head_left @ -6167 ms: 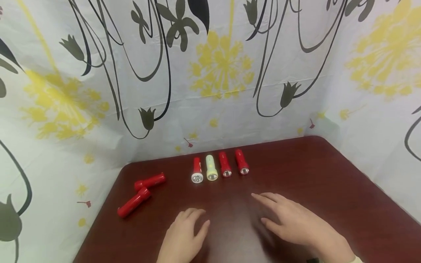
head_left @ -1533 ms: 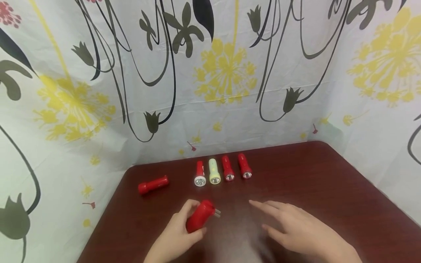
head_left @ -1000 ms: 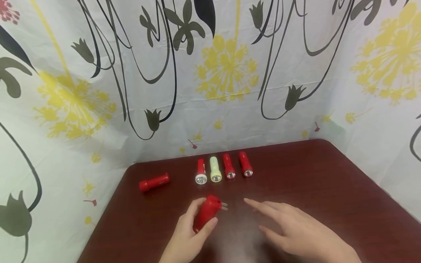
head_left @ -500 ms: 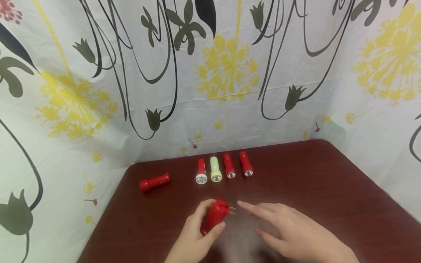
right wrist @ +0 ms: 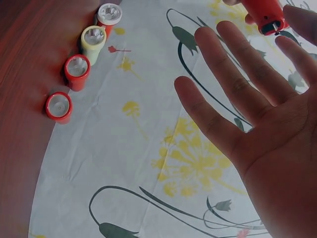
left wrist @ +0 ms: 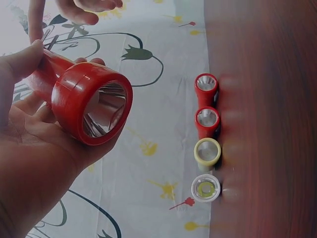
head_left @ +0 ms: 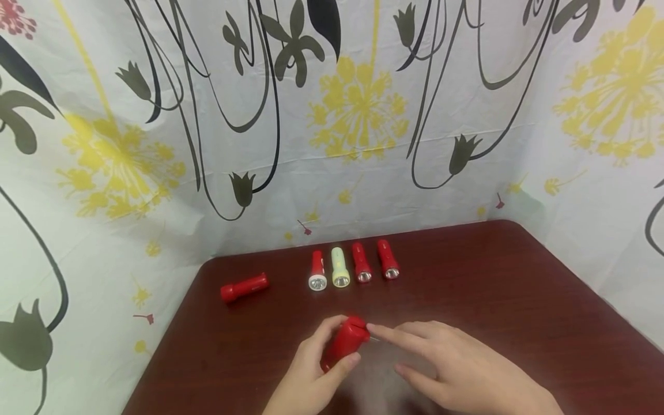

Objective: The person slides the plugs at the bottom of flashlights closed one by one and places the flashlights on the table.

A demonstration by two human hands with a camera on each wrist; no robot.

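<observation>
My left hand (head_left: 311,369) grips a red flashlight (head_left: 346,341) over the middle of the table, thumb on the near side. Its tail points up and right in the head view, with thin metal plug prongs sticking out there. The left wrist view shows the wide lens end (left wrist: 105,110) facing the camera. My right hand (head_left: 451,363) has its index fingertip right at the prongs; its other fingers are extended and hold nothing. In the right wrist view, the tail of the flashlight (right wrist: 262,15) shows a dark slot beside the thumb and index finger.
At the back of the dark red table (head_left: 467,276) stands a row: a red flashlight with white head (head_left: 317,272), a pale green one (head_left: 339,268), and two red ones (head_left: 361,262). Another red flashlight (head_left: 245,287) lies at the left. Patterned cloth (head_left: 332,202) hangs behind.
The nearer of two red flashlights at the left was picked up by my left hand and brought to the middle. It has moved right, and my right index fingertip now meets its prongs.
</observation>
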